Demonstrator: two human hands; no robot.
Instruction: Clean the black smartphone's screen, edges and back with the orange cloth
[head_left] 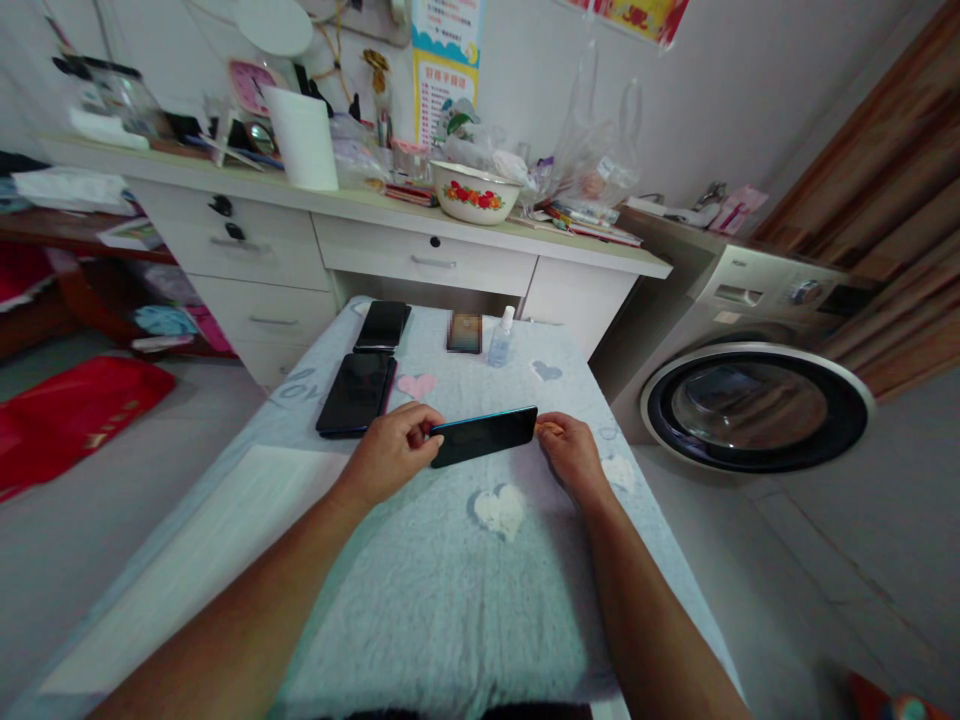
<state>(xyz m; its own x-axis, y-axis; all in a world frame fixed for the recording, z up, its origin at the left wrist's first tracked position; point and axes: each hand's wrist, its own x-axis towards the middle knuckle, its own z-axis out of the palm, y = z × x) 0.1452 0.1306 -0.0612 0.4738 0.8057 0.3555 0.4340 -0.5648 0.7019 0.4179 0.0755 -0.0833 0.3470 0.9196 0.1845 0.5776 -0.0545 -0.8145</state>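
Note:
A dark smartphone (486,437) with a bluish edge is held tilted above the cloth-covered table. My left hand (394,450) pinches its left end between thumb and fingers. My right hand (571,452) is closed at the phone's right end, its fingertips against that edge; a small orange patch shows at the fingers, too small to make out. Left of the phone lie a black tablet-like device (357,394) and, beyond it, another dark flat device (383,326). Farther back are a small brownish patterned flat item (464,332) and a clear spray bottle (501,338).
A pale cloth with heart prints (450,590) covers the table, and a white strip (202,560) lies along its left. Behind stands a white desk (427,262) bearing a floral enamel bowl (477,192) and a paper roll (302,138). A washing machine (742,330) stands right.

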